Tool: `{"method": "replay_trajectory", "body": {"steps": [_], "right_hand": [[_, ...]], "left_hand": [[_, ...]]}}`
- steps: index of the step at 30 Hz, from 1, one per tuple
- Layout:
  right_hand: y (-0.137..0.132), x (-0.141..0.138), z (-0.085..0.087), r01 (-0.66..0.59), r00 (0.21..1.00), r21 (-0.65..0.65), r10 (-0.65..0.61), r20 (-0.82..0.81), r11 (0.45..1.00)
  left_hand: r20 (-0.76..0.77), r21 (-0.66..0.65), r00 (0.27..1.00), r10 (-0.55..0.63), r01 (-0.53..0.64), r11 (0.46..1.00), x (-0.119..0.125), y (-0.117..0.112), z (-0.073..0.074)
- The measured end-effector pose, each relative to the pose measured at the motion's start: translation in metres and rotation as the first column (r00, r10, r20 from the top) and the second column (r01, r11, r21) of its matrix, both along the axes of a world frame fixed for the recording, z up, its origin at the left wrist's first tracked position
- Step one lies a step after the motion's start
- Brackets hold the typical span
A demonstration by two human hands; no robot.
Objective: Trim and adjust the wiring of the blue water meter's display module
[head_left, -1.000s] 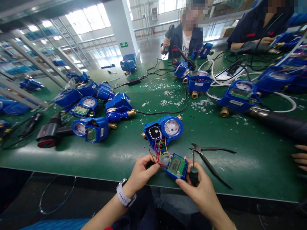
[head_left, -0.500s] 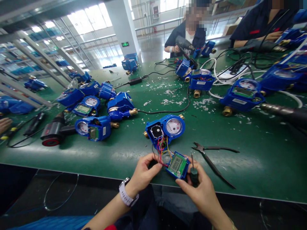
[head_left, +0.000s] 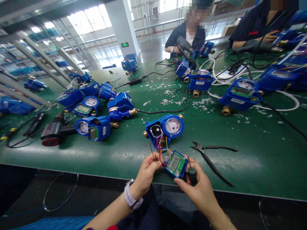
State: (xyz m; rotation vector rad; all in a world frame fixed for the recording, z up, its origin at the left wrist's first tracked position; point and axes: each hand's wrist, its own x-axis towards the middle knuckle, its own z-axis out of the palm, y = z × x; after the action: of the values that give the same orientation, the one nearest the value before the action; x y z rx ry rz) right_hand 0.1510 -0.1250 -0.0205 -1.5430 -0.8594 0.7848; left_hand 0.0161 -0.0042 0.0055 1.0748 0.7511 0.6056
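Fingers (head_left: 153, 160) of left hand (head_left: 146, 174) are pinched on the wires (head_left: 160, 150), right where they enter the module (head_left: 176, 164). Right hand (head_left: 200, 191): thumb and forefinger clamp the module's near-right corner, other fingers curled round a screwdriver (head_left: 192, 174), tip up. Module is tilted above the table (head_left: 251, 166) edge, just in front of the open meter (head_left: 165, 127), tethered by the wires. Pliers (head_left: 211, 156) lie just to the right. Handling guess: light, stiff plastic shell; LCD and joints fragile, wires thin. Grip shell edges, not the glass; don't tug the wires.
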Motion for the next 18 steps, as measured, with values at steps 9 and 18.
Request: {"method": "replay_trajectory", "body": {"steps": [9,18], "right_hand": [[0.003,0.006,0.01,-0.04,0.999,-0.04,0.039,-0.022,0.998],[0.021,0.004,0.009,-0.054,0.995,-0.079,0.046,-0.094,0.995]], "left_hand": [[-0.005,0.132,0.998,0.062,-0.061,0.989,-0.007,0.008,-0.005],[-0.097,0.168,0.991,0.092,-0.074,0.983,-0.021,0.008,-0.004]]}}
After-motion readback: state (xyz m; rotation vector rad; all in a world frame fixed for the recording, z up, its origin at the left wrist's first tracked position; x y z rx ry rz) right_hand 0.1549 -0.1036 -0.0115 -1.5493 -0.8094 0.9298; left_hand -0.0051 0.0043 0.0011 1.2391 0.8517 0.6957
